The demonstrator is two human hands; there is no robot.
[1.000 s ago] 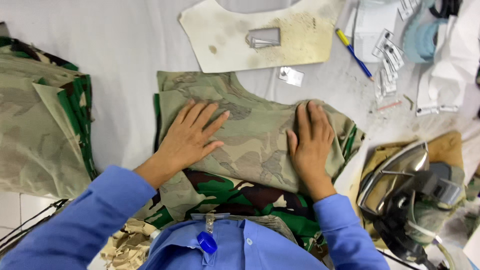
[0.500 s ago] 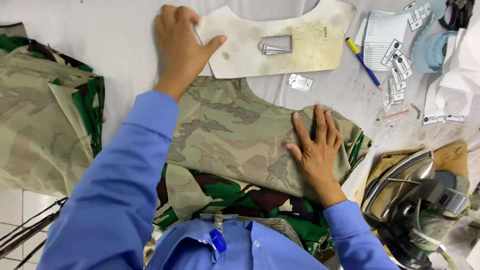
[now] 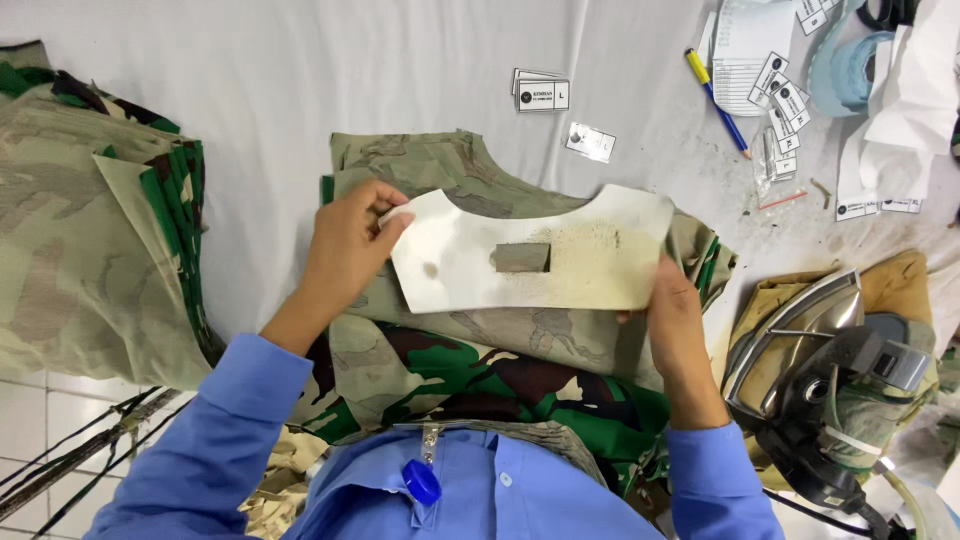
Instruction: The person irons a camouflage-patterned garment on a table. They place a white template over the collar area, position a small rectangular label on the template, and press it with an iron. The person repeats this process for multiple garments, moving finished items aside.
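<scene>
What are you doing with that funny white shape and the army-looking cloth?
A person in a blue shirt holds a flat white curved template with both hands, the left hand at one end and the right hand at the other. It sits over a folded camouflage fabric piece on the white padded table. A stack of camouflage pieces lies to the left, and a metal steam iron rests to the right.

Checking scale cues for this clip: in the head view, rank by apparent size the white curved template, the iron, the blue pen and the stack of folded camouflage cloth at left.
1. Stack of folded camouflage cloth
2. White curved template, though it is held nearer the camera
3. Iron, partly cut off, so its rank against the template is unsure
4. Blue pen
</scene>
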